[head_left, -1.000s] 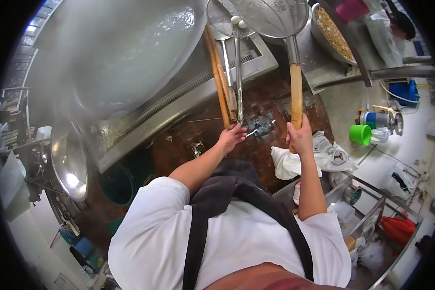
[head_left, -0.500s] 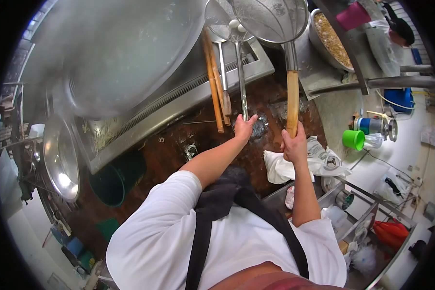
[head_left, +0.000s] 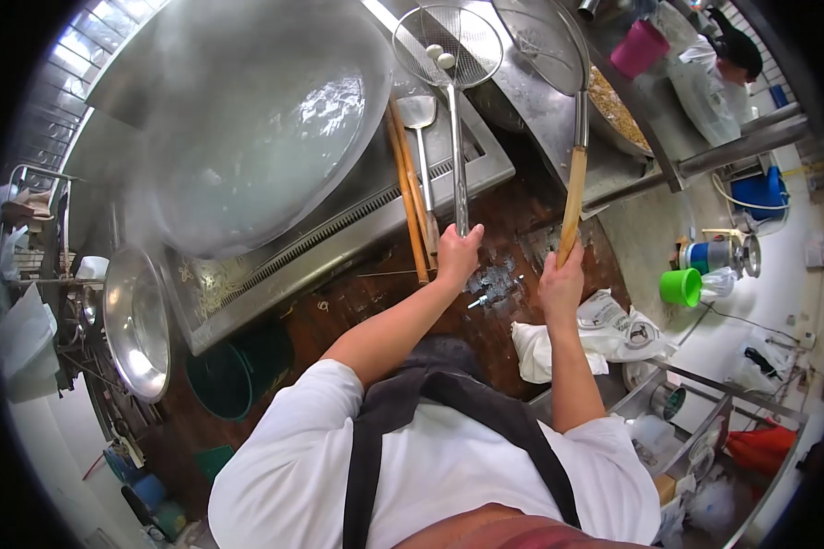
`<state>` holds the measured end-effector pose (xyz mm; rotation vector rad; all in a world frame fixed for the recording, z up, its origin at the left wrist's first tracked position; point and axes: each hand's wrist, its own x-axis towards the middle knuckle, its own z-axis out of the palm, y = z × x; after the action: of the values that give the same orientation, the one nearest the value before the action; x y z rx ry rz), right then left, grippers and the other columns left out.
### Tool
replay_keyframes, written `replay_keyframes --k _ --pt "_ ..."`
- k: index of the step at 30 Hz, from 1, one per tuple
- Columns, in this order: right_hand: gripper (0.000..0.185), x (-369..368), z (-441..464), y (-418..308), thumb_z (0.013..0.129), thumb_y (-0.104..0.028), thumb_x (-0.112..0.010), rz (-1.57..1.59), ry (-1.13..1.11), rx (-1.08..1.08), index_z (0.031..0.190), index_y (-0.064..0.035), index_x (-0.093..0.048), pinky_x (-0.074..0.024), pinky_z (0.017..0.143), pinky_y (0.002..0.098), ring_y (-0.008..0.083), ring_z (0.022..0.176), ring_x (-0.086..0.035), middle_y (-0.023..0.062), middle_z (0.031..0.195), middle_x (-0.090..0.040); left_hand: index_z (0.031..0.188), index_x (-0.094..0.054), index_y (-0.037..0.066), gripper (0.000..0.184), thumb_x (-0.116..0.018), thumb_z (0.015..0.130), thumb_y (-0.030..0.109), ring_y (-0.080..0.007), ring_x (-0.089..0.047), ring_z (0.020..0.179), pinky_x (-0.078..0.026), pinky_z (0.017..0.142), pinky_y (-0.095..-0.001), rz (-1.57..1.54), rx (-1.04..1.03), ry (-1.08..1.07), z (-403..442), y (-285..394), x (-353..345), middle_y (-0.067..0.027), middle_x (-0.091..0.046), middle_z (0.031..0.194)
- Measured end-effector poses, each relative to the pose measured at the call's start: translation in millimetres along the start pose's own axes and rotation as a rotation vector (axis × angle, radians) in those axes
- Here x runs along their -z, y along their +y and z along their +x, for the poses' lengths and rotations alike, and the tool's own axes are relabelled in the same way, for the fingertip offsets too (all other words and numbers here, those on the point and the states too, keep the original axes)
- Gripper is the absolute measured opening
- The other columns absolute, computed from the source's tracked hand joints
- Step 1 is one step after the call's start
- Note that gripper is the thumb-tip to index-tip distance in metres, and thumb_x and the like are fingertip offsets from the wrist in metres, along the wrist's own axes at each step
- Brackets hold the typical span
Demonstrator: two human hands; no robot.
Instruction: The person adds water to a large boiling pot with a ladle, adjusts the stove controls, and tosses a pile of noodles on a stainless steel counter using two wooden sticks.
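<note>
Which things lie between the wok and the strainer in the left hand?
In the head view, two wooden sticks and a metal spatula lie between the wok and that strainer, the sticks nearer the wok.

Dressed in a white shirt point(head_left: 458, 462), loose and creased, with short wide sleeves point(head_left: 288, 425); over it, wearing a charcoal apron point(head_left: 430, 371), bunched at the far end, with broad straps point(head_left: 362, 485) at left and right.

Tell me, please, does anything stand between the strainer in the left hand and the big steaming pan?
Partly: a metal spatula and two wooden sticks lie between the handle of the strainer and the pan. Nothing visible stands between mesh and pan.
</note>
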<state>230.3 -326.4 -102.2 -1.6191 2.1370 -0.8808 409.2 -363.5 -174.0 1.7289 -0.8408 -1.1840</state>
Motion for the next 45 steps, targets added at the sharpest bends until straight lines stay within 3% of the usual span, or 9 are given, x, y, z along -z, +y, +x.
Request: replay_keyframes --k 2,5,8,9,10,19,30,36,45 --pt "0.052 -3.4 1.6 -10.5 0.094 -0.015 -0.055 0.044 -0.065 -0.143 0.142 -0.0006 -0.040 -0.0462 0.095 0.0495 0.0465 0.112 -0.058 0.0290 0.122 -0.060 0.085 -0.059 -0.002 0.041 -0.072 0.086 0.037 -0.0317 -0.062 0.070 -0.047 0.068 -0.0440 0.027 -0.041 0.021 9.4 1.5 7.1 -0.0163 -0.063 0.071" --pt "0.046 -35.2 5.8 8.3 0.094 -0.014 -0.057 0.000 0.008 0.029 0.134 -0.0001 -0.039 -0.0510 0.071 0.0523 0.0483 0.084 -0.064 0.0298 0.093 -0.065 0.082 -0.058 0.000 0.036 -0.071 0.086 0.034 -0.0213 -0.055 0.064 -0.045 0.062 -0.0389 0.035 -0.083 0.039 18.4 0.1 22.1 -0.0089 -0.058 0.067" --pt "0.036 -79.3 18.0 29.9 0.094 -0.013 -0.058 0.105 -0.080 0.087 0.122 -0.0005 -0.042 -0.0519 0.054 0.0466 0.0361 0.063 -0.066 0.0209 0.078 -0.063 0.079 -0.058 0.003 0.031 -0.071 0.086 0.031 -0.0136 -0.050 0.059 -0.043 0.057 -0.0348 0.012 -0.074 0.033 4.8 16.0 40.7 -0.0029 -0.054 0.063" --pt "0.027 -75.6 24.2 4.3 0.093 -0.013 -0.060 0.427 -0.299 -0.236 0.110 -0.0026 -0.042 -0.0493 0.041 0.0374 0.0211 0.049 -0.061 0.0112 0.070 -0.058 0.079 -0.058 0.004 0.031 -0.071 0.086 0.030 -0.0130 -0.050 0.059 -0.043 0.057 -0.0344 0.013 -0.061 0.026 4.1 12.2 43.6 -0.0023 -0.054 0.063" --pt "0.023 -92.6 29.6 7.6 0.094 -0.014 -0.061 0.544 -0.337 -0.244 0.105 -0.0042 -0.044 -0.0489 0.039 0.0338 0.0157 0.046 -0.059 0.0068 0.069 -0.057 0.078 -0.058 0.004 0.031 -0.071 0.086 0.030 -0.0125 -0.050 0.058 -0.043 0.056 -0.0340 0.013 -0.047 0.019 2.7 8.9 45.9 -0.0017 -0.054 0.063" --pt "0.020 -186.3 52.0 34.7 0.094 -0.019 -0.061 0.910 -0.860 -0.367 0.105 -0.0055 -0.051 -0.0487 0.044 0.0313 0.0176 0.049 -0.059 0.0064 0.071 -0.060 0.083 -0.063 0.002 0.030 -0.071 0.085 0.030 -0.0117 -0.054 0.062 -0.045 0.058 -0.0310 0.002 0.012 -0.033 -7.0 -27.6 46.6 -0.0021 -0.060 0.068" --pt "0.021 -211.4 57.4 33.5 0.095 -0.024 -0.061 0.946 -0.860 -0.350 0.102 -0.0074 -0.052 -0.0498 0.047 0.0321 0.0177 0.052 -0.059 0.0066 0.073 -0.061 0.091 -0.062 0.005 0.022 -0.071 0.091 0.026 -0.0079 -0.048 0.061 -0.041 0.056 -0.0290 -0.235 0.093 -0.134 -17.1 -52.5 24.1 0.0043 -0.056 0.070" --pt "0.020 -199.3 74.3 19.3 0.099 -0.025 -0.054 1.006 -0.955 -0.490 0.108 -0.0076 -0.048 -0.0544 0.049 0.0358 0.0214 0.053 -0.062 0.0091 0.074 -0.061 0.083 -0.056 0.008 0.029 -0.066 0.095 0.032 -0.0089 -0.047 0.057 -0.038 0.051 -0.0297 -0.112 0.116 -0.125 -13.6 -76.6 20.8 0.0029 -0.051 0.066" --pt "0.040 -209.8 72.3 49.4 0.102 -0.043 -0.053 0.611 -1.139 -0.448 0.122 -0.0093 -0.051 -0.0539 0.062 0.0348 0.0155 0.084 -0.063 0.0029 0.103 -0.064 0.110 -0.044 0.007 0.055 -0.037 0.101 0.060 -0.0164 -0.056 0.057 -0.048 0.048 -0.0315 -0.064 0.521 -0.484 3.9 -108.8 20.6 -0.0056 -0.056 0.078"
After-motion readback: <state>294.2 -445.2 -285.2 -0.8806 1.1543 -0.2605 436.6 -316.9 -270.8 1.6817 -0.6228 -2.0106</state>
